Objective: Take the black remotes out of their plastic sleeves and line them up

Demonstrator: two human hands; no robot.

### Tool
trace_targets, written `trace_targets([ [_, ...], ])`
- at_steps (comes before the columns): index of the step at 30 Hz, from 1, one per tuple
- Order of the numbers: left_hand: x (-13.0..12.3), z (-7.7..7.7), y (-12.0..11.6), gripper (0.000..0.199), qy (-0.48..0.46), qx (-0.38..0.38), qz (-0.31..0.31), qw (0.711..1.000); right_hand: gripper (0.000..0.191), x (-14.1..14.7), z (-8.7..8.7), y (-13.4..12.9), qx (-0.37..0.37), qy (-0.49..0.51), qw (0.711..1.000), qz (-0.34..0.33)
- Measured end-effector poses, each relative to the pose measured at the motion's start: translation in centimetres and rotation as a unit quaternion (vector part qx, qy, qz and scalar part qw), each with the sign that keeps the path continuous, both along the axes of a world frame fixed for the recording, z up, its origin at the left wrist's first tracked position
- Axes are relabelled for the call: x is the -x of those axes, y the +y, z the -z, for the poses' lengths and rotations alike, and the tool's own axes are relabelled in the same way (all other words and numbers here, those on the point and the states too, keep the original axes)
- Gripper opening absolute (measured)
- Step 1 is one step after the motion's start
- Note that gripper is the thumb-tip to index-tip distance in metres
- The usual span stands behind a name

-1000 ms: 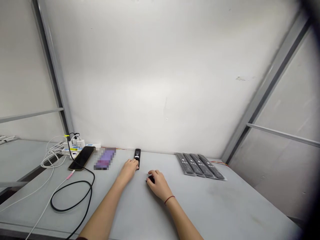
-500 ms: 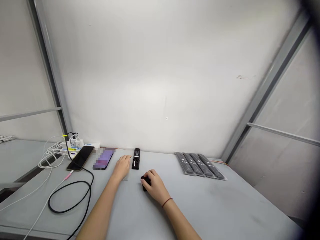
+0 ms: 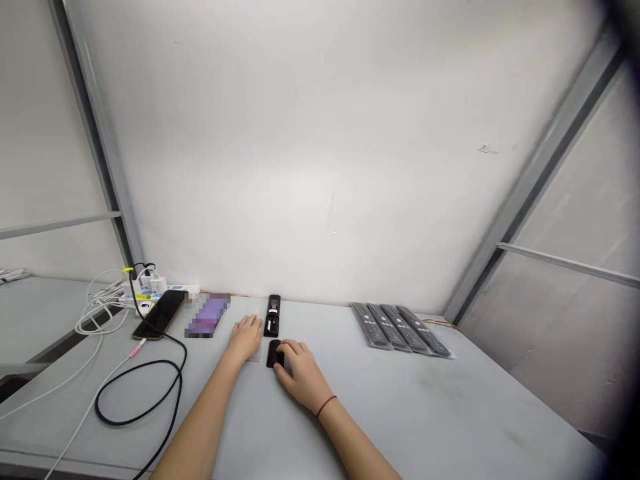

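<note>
A black remote [image 3: 273, 316] lies face down near the wall, its battery compartment uncovered. Just below it on the table is a small black cover [image 3: 273, 353]. The thumb and fingers of my right hand [image 3: 303, 377] are around the cover's right side, spread apart; whether they grip it is unclear. My left hand [image 3: 244, 339] rests flat, palm down, on a clear plastic sleeve [image 3: 255, 354], left of the remote, with its fingers extended.
Several bagged remotes [image 3: 400, 329] lie side by side at the right. Two phones, one dark [image 3: 163, 315] and one with a purple screen [image 3: 207, 316], lie at the left beside a power strip [image 3: 185, 291] and looped cables [image 3: 137, 424].
My right hand has moved left with the black cover, which now lies straight below the remote and shows more of its surface. My left hand has stayed almost in place.
</note>
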State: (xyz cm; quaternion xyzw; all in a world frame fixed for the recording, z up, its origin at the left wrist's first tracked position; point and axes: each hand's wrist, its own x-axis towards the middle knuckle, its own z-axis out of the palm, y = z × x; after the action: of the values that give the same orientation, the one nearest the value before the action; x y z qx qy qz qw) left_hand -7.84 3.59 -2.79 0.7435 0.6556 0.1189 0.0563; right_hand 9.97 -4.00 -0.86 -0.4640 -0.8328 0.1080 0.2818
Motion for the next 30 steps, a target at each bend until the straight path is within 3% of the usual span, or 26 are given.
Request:
trace_targets([
  [20, -0.1, -0.3, -0.1, 0.046, -0.005, 0.028, 0.005, 1.0, 0.042, 0.3, 0.2, 0.3, -0.001, -0.048, 0.999, -0.006],
  [25, 0.0, -0.1, -0.2, 0.045, -0.008, 0.017, 0.007, 1.0, 0.041, -0.1, 0.0, 0.9, 0.005, -0.018, 1.0, -0.011],
  [27, 0.0, -0.1, -0.2, 0.045, -0.012, 0.021, 0.007, 1.0, 0.04, -1.6, -0.4, 1.8, 0.005, -0.008, 0.999, 0.033],
  [30, 0.0, -0.1, -0.1, 0.046, -0.017, 0.025, 0.004, 1.0, 0.041, -5.4, -1.0, 3.5, -0.013, -0.013, 0.976, 0.219],
])
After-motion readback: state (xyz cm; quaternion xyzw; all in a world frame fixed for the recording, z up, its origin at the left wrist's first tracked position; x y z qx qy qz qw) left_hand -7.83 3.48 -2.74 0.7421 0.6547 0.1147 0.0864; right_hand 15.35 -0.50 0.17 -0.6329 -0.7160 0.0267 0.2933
